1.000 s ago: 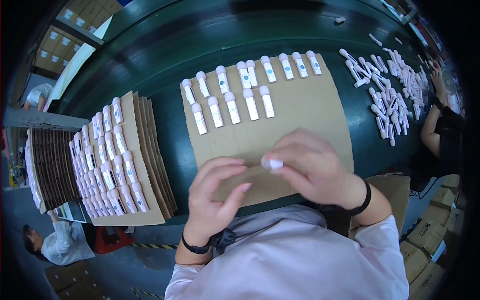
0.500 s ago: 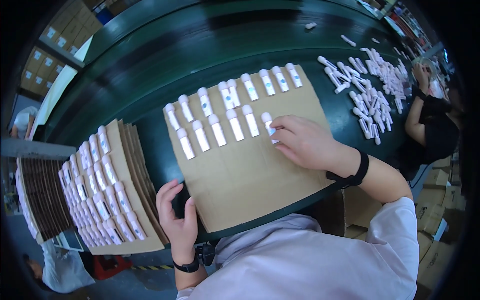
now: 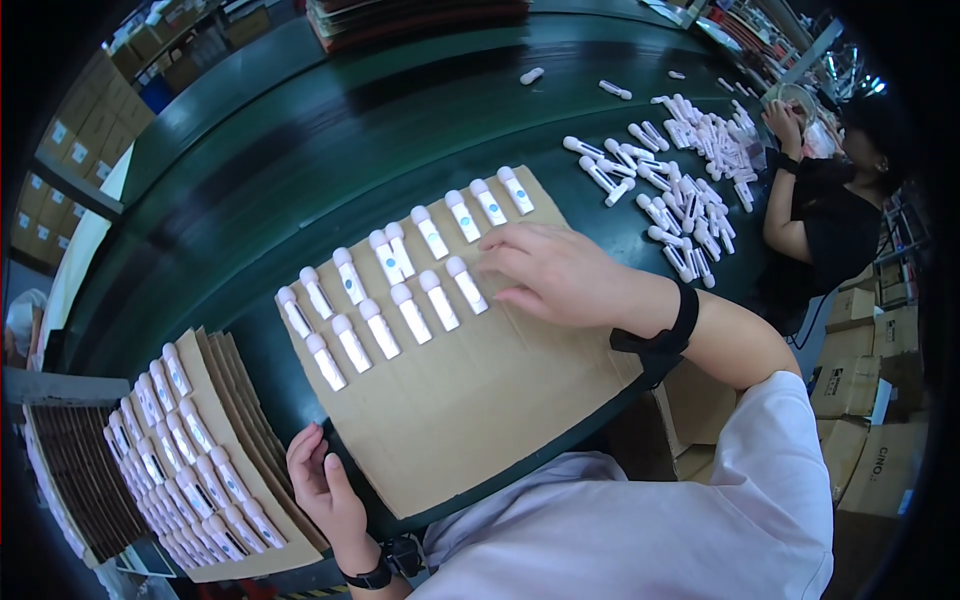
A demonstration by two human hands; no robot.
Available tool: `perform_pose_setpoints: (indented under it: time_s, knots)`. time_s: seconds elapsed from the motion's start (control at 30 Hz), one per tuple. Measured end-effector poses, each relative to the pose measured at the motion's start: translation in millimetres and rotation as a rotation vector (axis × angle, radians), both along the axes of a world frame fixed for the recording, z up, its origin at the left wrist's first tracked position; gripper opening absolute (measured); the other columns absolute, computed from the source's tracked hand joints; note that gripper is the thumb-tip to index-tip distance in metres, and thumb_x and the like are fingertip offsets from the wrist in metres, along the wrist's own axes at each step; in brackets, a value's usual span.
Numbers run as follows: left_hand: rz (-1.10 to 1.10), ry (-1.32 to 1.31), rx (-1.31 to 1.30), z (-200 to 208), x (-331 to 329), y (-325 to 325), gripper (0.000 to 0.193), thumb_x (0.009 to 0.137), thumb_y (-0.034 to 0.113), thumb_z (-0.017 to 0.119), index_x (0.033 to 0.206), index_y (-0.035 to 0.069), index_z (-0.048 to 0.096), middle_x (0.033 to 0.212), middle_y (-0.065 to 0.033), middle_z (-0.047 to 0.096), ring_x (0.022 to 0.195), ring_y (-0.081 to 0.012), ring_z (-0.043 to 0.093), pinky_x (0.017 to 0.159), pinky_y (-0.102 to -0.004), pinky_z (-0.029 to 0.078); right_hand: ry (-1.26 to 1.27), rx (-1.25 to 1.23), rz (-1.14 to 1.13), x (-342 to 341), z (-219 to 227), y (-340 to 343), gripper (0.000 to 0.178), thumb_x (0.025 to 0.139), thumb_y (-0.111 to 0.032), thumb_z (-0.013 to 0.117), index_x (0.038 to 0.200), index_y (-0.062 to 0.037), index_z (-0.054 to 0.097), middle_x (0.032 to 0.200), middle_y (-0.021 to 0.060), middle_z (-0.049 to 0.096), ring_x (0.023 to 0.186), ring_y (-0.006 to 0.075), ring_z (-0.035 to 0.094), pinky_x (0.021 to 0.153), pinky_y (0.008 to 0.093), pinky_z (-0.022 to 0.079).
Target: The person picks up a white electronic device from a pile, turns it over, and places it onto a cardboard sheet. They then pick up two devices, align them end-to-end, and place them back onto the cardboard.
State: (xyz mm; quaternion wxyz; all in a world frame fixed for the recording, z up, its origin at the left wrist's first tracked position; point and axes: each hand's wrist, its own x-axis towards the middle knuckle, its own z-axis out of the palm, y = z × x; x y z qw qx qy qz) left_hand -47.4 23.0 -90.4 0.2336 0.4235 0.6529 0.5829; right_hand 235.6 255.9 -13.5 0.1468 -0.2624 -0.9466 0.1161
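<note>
A brown cardboard sheet (image 3: 480, 410) lies on the dark green surface, with two rows of small pale pink sticks with rounded heads along its far part. Some carry a blue round sticker. My right hand (image 3: 560, 275) hovers over the sheet beside the last stick (image 3: 466, 285) of the nearer row. Its thumb and fingers are apart, and I see nothing between them. Off the sheet's near left corner is my left hand (image 3: 328, 490), fingers loosely bent and apart, holding nothing.
At left, stacked cardboard sheets (image 3: 250, 410) carry more sticks on top. A loose pile of sticks (image 3: 700, 140) spreads at the far right, near another person's hand (image 3: 783, 122). Cardboard boxes (image 3: 850, 370) stand at the right, below the green surface.
My right hand has let go of the stick at the end of the nearer row and drawn slightly away. The whole view has shifted, so the sheet appears lower and farther left.
</note>
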Motion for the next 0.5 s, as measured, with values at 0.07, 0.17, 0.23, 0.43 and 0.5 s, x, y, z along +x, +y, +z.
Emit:
perform_pose_setpoints:
  time_s: [0.07, 0.17, 0.23, 0.43, 0.5]
  knots:
    - [0.005, 0.019, -0.013, -4, -2, 2, 0.023, 0.095, 0.006, 0.051, 0.116, -0.002, 0.055, 0.125, -0.0144, 0.054, 0.115, -0.0231, 0.054, 0.098, -0.0329, 0.043, -0.021, 0.010, -0.024, 12, 8, 10, 0.028, 0.081, -0.012, 0.070, 0.107, -0.0056, 0.060, 0.117, 0.0118, 0.057, 0.108, 0.0296, 0.058, 0.090, 0.0379, 0.049]
    - [0.019, 0.065, -0.054, -10, -4, 3, 0.024, 0.100, 0.011, 0.045, 0.119, -0.001, 0.055, 0.123, -0.0127, 0.056, 0.114, -0.0212, 0.055, 0.096, -0.0319, 0.044, -0.017, -0.014, -0.155, 38, 18, 27, 0.028, 0.082, -0.011, 0.069, 0.107, -0.0051, 0.060, 0.117, 0.0123, 0.057, 0.108, 0.0302, 0.057, 0.092, 0.0371, 0.048]
    - [0.059, 0.066, -0.062, -14, -3, 5, 0.026, 0.102, 0.014, 0.041, 0.118, -0.001, 0.055, 0.122, -0.0123, 0.057, 0.111, -0.0202, 0.056, 0.093, -0.0306, 0.045, -0.015, 0.003, -0.197, 60, 21, 42, 0.028, 0.083, -0.010, 0.069, 0.108, -0.0047, 0.060, 0.117, 0.0126, 0.057, 0.108, 0.0304, 0.057, 0.092, 0.0369, 0.048]
    - [0.128, 0.040, -0.026, -26, -8, -1, 0.028, 0.104, 0.018, 0.036, 0.114, -0.001, 0.055, 0.119, -0.0126, 0.058, 0.105, -0.0189, 0.057, 0.088, -0.0296, 0.045, -0.089, 0.012, -0.437, 150, 24, 99, 0.029, 0.084, -0.009, 0.068, 0.111, -0.0034, 0.059, 0.117, 0.0143, 0.057, 0.107, 0.0311, 0.057, 0.091, 0.0367, 0.047]
    - [0.143, 0.036, 0.000, -31, -4, 3, 0.029, 0.105, 0.019, 0.035, 0.112, -0.001, 0.054, 0.117, -0.0129, 0.058, 0.102, -0.0185, 0.057, 0.087, -0.0293, 0.045, -0.237, 0.043, -0.619, 200, 23, 132, 0.033, 0.083, -0.009, 0.068, 0.114, -0.0035, 0.059, 0.118, 0.0147, 0.056, 0.108, 0.0322, 0.057, 0.093, 0.0378, 0.047]
